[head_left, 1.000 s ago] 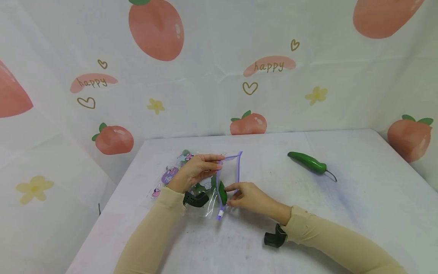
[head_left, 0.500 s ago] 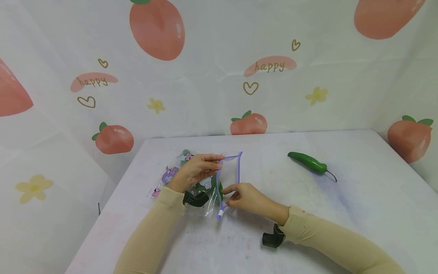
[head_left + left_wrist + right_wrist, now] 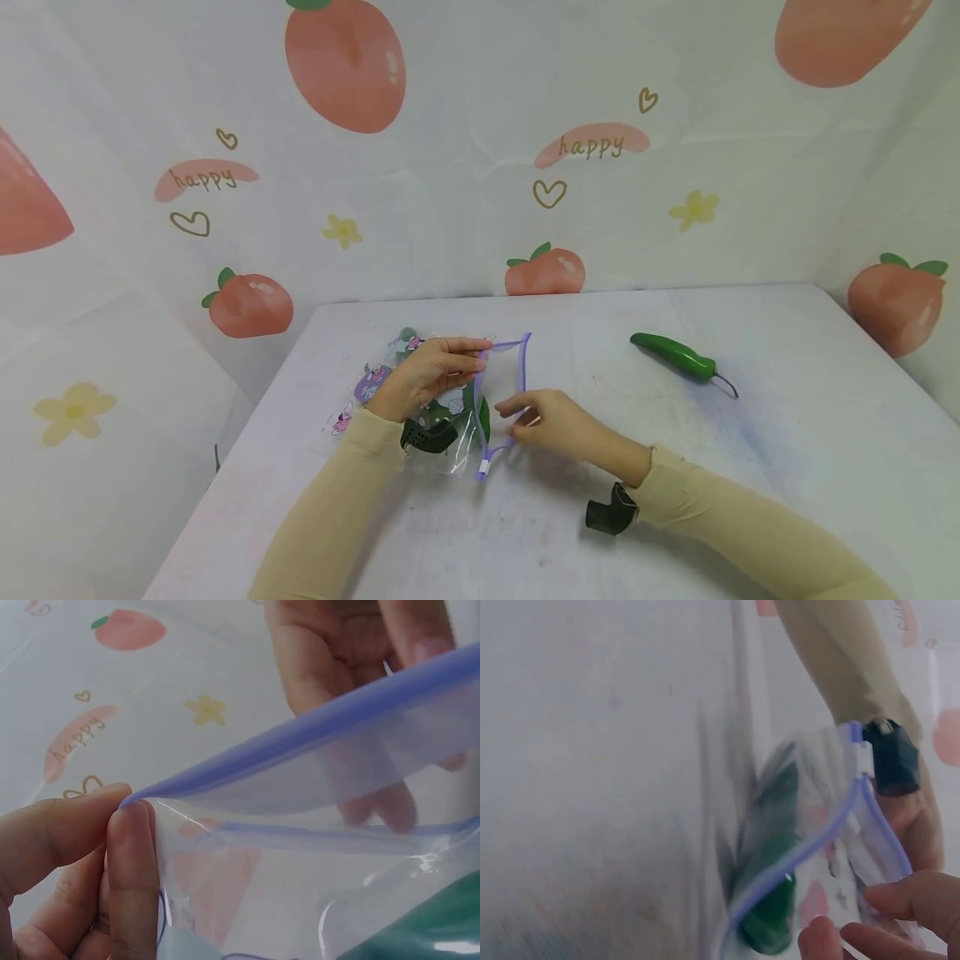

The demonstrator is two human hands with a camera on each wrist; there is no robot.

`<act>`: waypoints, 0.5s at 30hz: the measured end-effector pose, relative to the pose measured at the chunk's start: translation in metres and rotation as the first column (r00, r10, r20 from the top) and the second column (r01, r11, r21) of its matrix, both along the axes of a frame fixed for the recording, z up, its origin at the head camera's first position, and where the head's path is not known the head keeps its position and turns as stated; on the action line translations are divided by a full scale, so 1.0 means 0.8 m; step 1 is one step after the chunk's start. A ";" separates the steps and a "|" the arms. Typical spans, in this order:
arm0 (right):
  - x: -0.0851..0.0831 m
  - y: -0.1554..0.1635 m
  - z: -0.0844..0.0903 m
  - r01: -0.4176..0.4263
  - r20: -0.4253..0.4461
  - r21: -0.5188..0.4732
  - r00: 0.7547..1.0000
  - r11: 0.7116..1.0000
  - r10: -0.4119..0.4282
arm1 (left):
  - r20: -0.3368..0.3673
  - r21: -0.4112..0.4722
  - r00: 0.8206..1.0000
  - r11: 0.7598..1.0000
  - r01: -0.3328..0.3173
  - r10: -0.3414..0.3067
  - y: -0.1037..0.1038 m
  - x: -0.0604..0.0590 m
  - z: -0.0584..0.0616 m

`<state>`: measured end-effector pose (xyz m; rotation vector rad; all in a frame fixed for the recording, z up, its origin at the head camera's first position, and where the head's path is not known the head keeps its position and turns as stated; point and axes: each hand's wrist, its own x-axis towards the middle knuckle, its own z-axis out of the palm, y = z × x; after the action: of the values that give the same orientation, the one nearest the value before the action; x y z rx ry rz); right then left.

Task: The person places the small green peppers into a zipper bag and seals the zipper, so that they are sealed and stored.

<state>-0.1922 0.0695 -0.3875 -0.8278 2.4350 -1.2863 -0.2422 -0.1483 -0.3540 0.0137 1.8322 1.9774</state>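
Note:
A clear zip bag point(image 3: 522, 362) with cartoon prints and a purple zip rim lies on the white table point(image 3: 787, 417), its mouth facing right. My left hand point(image 3: 480, 360) pinches the upper rim and holds the mouth open; the pinch shows close up on the purple strip point(image 3: 315, 727) between thumb and finger point(image 3: 127, 840). A green pepper point(image 3: 483, 417) lies just inside the mouth, also seen blurred as the pepper point(image 3: 772, 862). My right hand point(image 3: 513, 417) hovers at the mouth with relaxed fingers point(image 3: 885, 922), holding nothing. A second green pepper point(image 3: 675, 354) lies on the table to the right.
Black wrist cameras sit on the left wrist point(image 3: 427, 435) and the right wrist point(image 3: 611, 512). A peach-print cloth point(image 3: 480, 167) hangs behind the table and at both sides. The table's far edge runs just behind the bag.
The right hand has let go of the green pepper, which now sits deeper in the bag, and has drawn back a little up and right. The left hand has kept its pinch.

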 end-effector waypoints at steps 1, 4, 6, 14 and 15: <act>-0.001 0.003 0.003 0.003 -0.004 -0.003 1.000 1.000 -0.003 | 0.000 0.000 1.000 1.000 0.000 0.000 0.000 0.000 0.000; -0.006 0.014 0.013 0.012 -0.031 -0.011 0.999 1.000 -0.013 | 0.000 -0.009 1.000 1.000 -0.001 0.001 0.000 0.000 0.000; -0.010 0.022 0.021 0.036 -0.032 -0.012 0.999 0.999 -0.036 | 0.000 -0.018 1.000 1.000 0.000 0.000 0.000 0.000 -0.001; -0.027 0.060 0.053 0.119 -0.066 -0.063 0.990 0.991 -0.124 | -0.012 -0.027 1.000 0.999 0.017 -0.018 -0.001 0.001 -0.002; -0.029 0.066 0.057 0.127 -0.070 -0.072 0.989 0.989 -0.132 | -0.014 -0.027 1.000 0.999 0.019 -0.019 -0.001 0.000 -0.001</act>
<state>-0.2156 0.1220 -0.3422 -0.7577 2.5540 -1.4155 -0.2418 -0.1495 -0.3551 0.0376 1.8610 1.9443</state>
